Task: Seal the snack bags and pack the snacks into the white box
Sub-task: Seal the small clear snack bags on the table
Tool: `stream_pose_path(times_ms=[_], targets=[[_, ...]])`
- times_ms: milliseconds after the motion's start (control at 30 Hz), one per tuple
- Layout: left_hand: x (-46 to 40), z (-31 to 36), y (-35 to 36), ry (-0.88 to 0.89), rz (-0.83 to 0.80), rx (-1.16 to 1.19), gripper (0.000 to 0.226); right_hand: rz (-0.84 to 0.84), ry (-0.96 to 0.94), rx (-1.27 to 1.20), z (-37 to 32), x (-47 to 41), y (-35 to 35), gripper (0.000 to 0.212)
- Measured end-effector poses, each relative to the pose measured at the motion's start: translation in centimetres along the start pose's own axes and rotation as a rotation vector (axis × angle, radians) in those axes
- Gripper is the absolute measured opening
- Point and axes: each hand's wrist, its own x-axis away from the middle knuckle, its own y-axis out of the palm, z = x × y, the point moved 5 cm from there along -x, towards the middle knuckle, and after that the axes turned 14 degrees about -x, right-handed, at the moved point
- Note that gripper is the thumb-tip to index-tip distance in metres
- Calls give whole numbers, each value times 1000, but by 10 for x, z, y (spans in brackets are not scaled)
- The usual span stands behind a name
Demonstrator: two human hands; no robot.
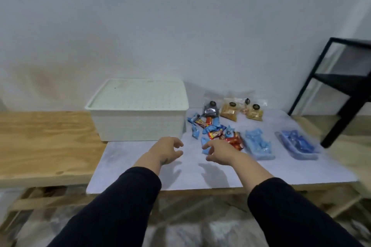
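The white box stands with its lid on, at the back left of a pale mat. To its right lies a heap of small blue and red wrapped snacks. Behind the heap, several clear snack bags lean by the wall, one dark, the others tan. Two clear bags of blue snacks lie further right. My left hand hovers in front of the box, fingers apart and holding nothing. My right hand is at the near edge of the heap, fingers spread over a blue wrapper.
The mat covers the right part of a wooden bench that stands against a white wall. A black metal frame stands at the far right, close to the mat's corner. The floor shows below the bench's front edge.
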Motion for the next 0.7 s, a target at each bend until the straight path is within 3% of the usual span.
stream_pose_path(times_ms=[300, 700], targets=[[-115, 105, 3, 26, 94, 83, 36, 96, 2, 10, 86, -53, -113, 42], [-288, 103, 2, -124, 166, 250, 36, 178, -41, -151, 119, -193, -182, 46]])
